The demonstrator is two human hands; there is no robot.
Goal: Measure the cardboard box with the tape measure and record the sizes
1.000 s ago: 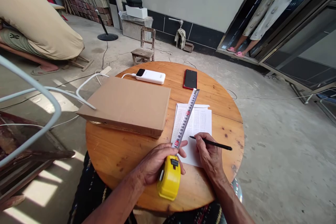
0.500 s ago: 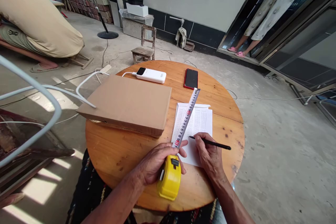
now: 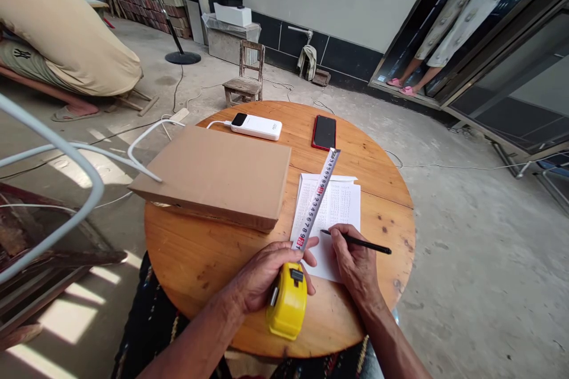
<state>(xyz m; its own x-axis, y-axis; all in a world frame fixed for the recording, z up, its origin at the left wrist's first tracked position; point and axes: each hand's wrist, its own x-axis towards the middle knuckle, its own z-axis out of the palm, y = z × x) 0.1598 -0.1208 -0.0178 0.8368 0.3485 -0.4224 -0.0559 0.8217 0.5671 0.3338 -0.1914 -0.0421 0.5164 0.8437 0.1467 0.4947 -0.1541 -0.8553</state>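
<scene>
My left hand is closed on a yellow tape measure, the thumb lying near where the blade comes out. The pulled-out metal blade slants up and away across the left part of a paper sheet. Columns of small writing cover the sheet's upper part. In my right hand is a black pen, its tip at the paper just right of the blade. That hand rests over the sheet's lower right edge. Paper and hands are at the round wooden table.
Left of the paper lies a brown cardboard box. Behind it are a white power bank with a cable and a red-edged phone. A small wooden chair stands beyond. One person sits at left; another stands in the doorway.
</scene>
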